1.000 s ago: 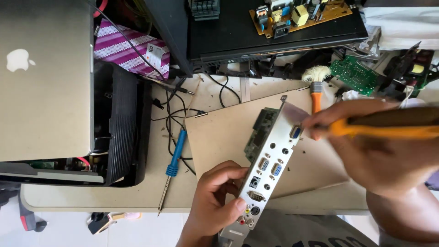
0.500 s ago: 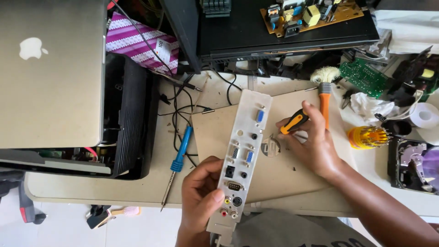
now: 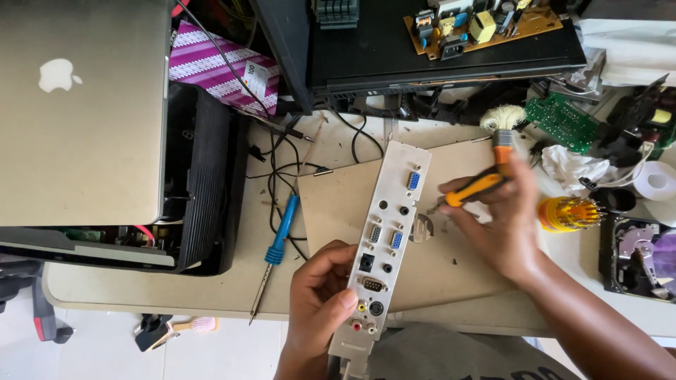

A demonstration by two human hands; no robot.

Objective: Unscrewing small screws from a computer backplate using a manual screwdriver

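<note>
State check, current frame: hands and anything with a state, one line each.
Left hand: gripping the white metal port panel at its lower end.
Right hand: holding the orange-handled screwdriver, tip beside the panel.
Blue-handled screwdriver: lying loose on the table.
Silver laptop: lid closed.

A pale table [image 3: 141,288] is seen, covered left of the gripped panel by a blue screwdriver [image 3: 277,248], a black case [image 3: 204,176] and black cables [image 3: 282,169]; a brown board [image 3: 331,211] is laid beneath it.
</note>
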